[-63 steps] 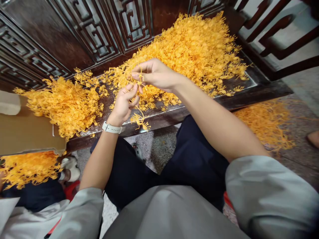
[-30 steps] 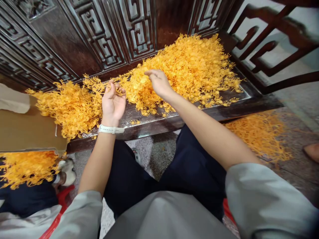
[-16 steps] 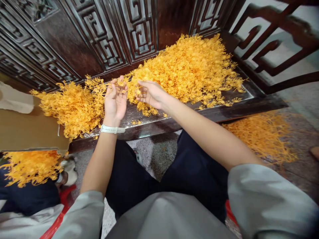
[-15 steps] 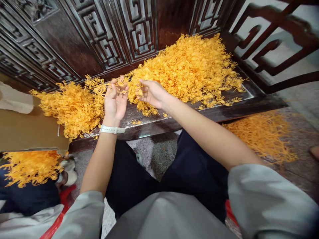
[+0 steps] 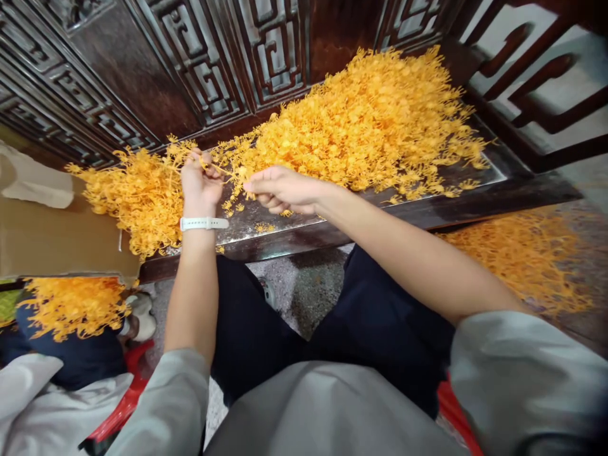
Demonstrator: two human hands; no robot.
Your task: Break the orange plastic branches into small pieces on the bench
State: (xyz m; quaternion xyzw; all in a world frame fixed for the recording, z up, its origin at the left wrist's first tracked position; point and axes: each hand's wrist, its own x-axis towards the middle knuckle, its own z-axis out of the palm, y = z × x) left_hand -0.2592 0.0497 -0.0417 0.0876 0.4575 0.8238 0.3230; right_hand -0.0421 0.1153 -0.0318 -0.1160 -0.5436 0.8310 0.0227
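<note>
Left hand (image 5: 202, 178) palm up, fingers curled loosely round yellow strand (image 5: 222, 170), hold at fingertips. Right hand (image 5: 280, 189) turned inward, fingers folded, thumb along index finger; cannot tell how tightly closed, nor any hold. Yellow head (image 5: 242, 173) right at its tip, pinched or merely touching unclear.

Strand between the 2 hands, long axis roughly left to right: off to the right of left hand, off to the left of right hand. Left hand nearer to strand, right hand nearer to head; join between them too small to tell.

Small pile (image 5: 137, 202) just left of left hand. Big pile (image 5: 375, 120) on far side of right hand, spreading right. Loose bits (image 5: 264, 227) near front edge of worktop (image 5: 304, 242). Cardboard box (image 5: 61, 237) at left.
</note>
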